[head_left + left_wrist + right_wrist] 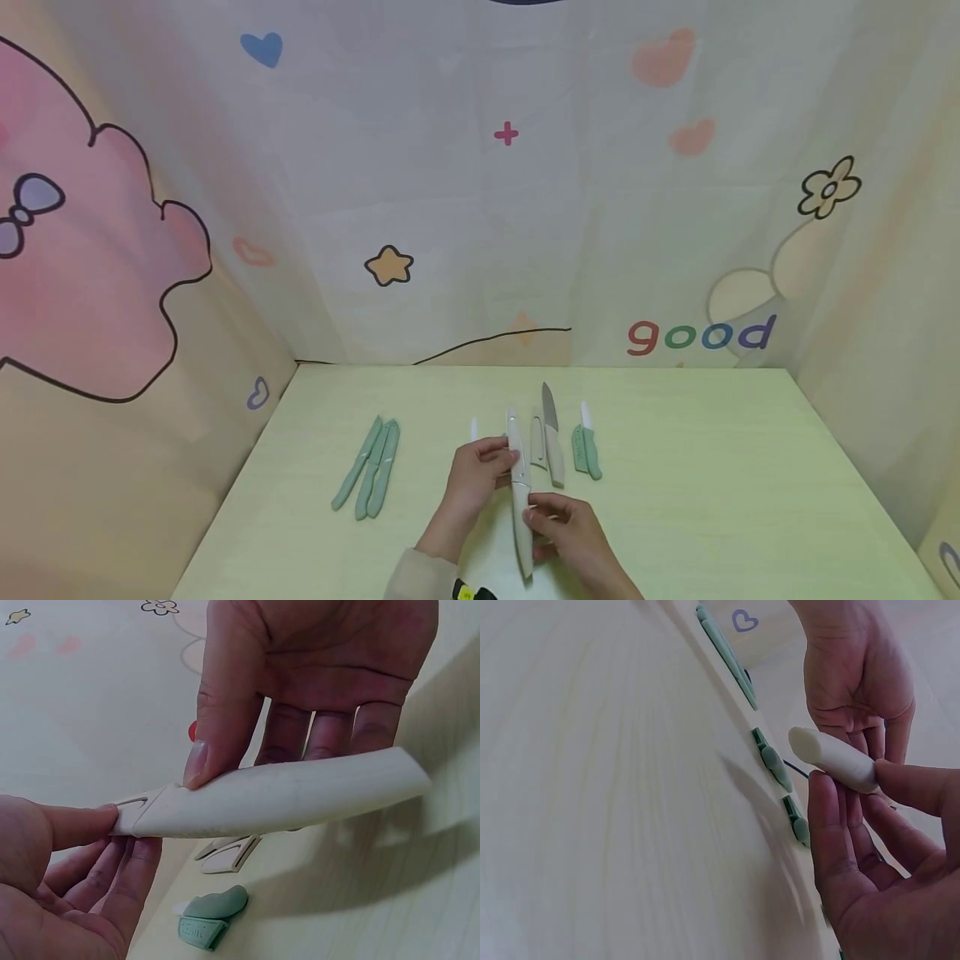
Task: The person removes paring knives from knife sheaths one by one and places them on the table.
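Sheath (515, 437) caps knife (522, 533) — left hand (476, 477) pinches one, right hand (568, 531) the other.

We have room over the surface (735, 492) at right; the pale knife (521, 498), with two bare-bladed knives (552, 435) beyond, blocks our middle path.

Remotely, I see the held knife (522, 521) between left hand (476, 477) and right hand (567, 530); on the table (712, 483), three knives (373, 473) lie left, an uncovered knife (553, 454) beyond, right of a sheath (537, 442), another knife (590, 450) and cover (580, 450) farther right
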`<control>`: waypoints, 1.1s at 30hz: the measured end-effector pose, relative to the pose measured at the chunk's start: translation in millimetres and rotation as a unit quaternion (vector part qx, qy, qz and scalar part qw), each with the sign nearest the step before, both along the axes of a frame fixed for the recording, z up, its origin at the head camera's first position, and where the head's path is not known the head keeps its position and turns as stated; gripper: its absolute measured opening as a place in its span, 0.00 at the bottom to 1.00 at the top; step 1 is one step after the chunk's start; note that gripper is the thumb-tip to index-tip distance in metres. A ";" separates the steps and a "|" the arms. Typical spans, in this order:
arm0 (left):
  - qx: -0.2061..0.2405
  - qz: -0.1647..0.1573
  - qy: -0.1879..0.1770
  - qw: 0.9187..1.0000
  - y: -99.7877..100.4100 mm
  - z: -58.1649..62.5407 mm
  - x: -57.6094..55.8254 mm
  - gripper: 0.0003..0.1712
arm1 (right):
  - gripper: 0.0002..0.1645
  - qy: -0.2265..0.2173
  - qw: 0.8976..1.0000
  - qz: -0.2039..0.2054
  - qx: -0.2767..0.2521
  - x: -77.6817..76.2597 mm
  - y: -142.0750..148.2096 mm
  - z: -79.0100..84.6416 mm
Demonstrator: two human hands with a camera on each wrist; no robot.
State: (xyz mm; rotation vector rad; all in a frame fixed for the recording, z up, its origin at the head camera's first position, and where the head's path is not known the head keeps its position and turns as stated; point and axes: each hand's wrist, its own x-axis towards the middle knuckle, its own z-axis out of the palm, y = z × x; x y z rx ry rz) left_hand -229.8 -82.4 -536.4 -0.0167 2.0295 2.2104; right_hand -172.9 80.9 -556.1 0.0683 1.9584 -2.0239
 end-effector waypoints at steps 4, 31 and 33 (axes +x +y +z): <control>-0.004 0.003 0.000 1.000 0.6 -1.9 -1.9 0.18 | 0.24 0.001 1.000 -0.001 0.000 0.5 -0.4 0.2; -0.021 0.016 0.004 1.000 3.3 3.6 -2.7 0.13 | 0.20 -0.003 1.000 0.026 0.006 4.1 -3.4 -2.9; -0.020 0.014 0.005 1.000 3.0 3.3 -3.2 0.13 | 0.20 -0.005 1.000 0.026 0.003 4.6 -3.3 -2.8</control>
